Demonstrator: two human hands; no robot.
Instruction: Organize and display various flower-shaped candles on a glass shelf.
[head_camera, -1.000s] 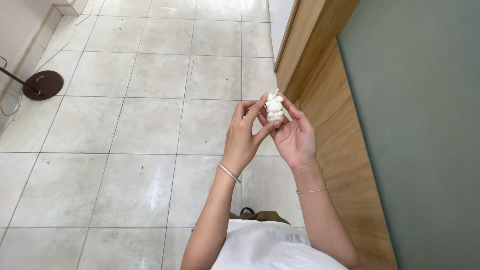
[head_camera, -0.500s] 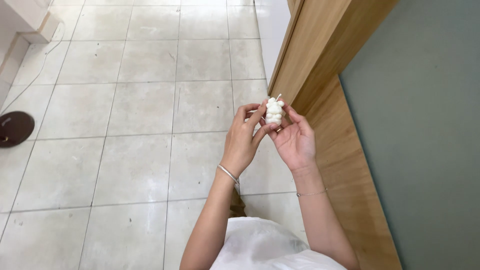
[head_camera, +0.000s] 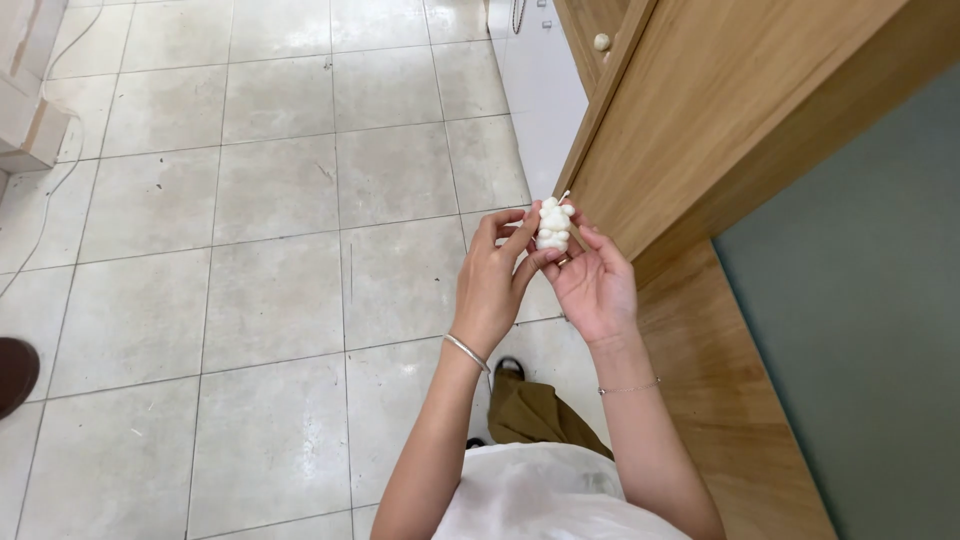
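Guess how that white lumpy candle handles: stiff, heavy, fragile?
The candle probably stays stiff: its lumps keep shape between the left hand and right hand. Likely light, since fingertips alone carry it. The thin wick looks breakable.

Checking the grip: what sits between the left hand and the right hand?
In the head view, a small white lumpy candle with a wick sits between the left hand and the right hand, pinched by the fingers of both.

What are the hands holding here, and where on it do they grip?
A small white lumpy candle with a wick on top, held between both hands: the left hand pinches its lower left side, the right hand supports its lower right side.
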